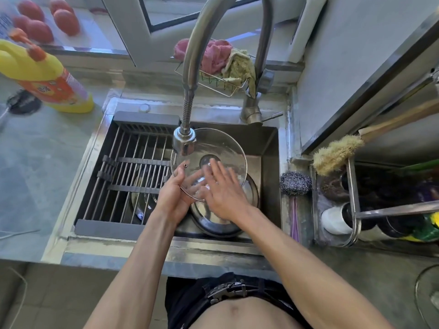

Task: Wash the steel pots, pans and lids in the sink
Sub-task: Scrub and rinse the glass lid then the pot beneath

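Left hand (174, 198) grips the near-left rim of the glass lid (209, 160), fingers curled beneath it, tilting it under the faucet head (184, 143) above the sink (269, 148). Right hand (223, 193) lies flat on the glass with fingers spread, holding nothing (it seems to be rubbing the surface). A steel pot (228, 217) sits directly below, another pan (142, 203) under the drying rack (128, 172). My judgement: wet glass held by one edge could slip and strike the pot, chipping or cracking, especially if the rubbing hand presses hard.
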Tool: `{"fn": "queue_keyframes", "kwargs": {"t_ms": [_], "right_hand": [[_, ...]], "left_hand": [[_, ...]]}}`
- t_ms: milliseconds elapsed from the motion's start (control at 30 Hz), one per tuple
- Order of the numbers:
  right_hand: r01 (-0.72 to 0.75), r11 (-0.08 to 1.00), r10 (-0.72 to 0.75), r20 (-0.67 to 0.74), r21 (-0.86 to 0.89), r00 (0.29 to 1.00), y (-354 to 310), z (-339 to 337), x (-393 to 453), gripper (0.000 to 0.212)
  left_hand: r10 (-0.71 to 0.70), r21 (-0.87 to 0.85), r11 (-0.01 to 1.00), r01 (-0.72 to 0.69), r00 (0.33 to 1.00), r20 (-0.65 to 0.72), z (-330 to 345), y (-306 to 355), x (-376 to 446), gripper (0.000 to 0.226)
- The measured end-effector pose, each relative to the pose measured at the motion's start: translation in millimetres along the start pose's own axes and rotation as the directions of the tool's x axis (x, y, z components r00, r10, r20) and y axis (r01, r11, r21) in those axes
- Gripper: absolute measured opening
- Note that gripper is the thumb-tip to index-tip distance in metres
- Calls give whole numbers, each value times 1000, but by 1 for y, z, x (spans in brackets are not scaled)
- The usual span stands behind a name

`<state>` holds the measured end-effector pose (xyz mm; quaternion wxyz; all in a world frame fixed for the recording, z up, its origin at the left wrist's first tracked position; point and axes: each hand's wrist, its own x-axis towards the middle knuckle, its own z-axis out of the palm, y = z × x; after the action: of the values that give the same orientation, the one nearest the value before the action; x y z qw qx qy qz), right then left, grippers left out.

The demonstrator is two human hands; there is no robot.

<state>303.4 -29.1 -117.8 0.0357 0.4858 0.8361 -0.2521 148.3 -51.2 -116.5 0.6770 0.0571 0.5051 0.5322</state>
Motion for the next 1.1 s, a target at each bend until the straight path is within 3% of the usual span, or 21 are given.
{"fn": "queue_keyframes", "kwargs": {"t_ms": [167,400,533,633,767,933,1000,1067,1100], "right_hand": [[141,990,-140,-35,11,989,-3,-9,35,61],[21,994,-11,88,-104,996,40,-7,31,70],[44,998,-50,194,39,980,27,10,-4,69],[84,990,-98,116,114,988,10,7,3,65],[96,994,-98,36,55,994,14,-12,30,67],[-18,997,25,92,-75,995,47,-20,26,73],[-54,998,52,78,15,996,54,-16,16,77],[-129,929,130,21,348,991,50,-11,11,82],[-178,824,208,5,537,978,46,-8,10,84]], "left_hand": [[-78,42,996,77,997,23,0,-10,2,37],[-75,96,992,83,994,-83,-21,-13,0,41],[-52,139,988,68,992,-117,-10,-13,0,41],[-68,142,987,80,994,-89,5,-20,-2,34],[-69,108,991,76,996,-62,9,-17,-11,38],[-47,72,996,59,986,-159,-13,0,-10,48],[-18,72,997,32,984,-179,-19,7,-10,36],[0,51,999,8,988,-157,-19,13,-11,27],[2,68,998,9,987,-159,-18,14,-12,25]]}}
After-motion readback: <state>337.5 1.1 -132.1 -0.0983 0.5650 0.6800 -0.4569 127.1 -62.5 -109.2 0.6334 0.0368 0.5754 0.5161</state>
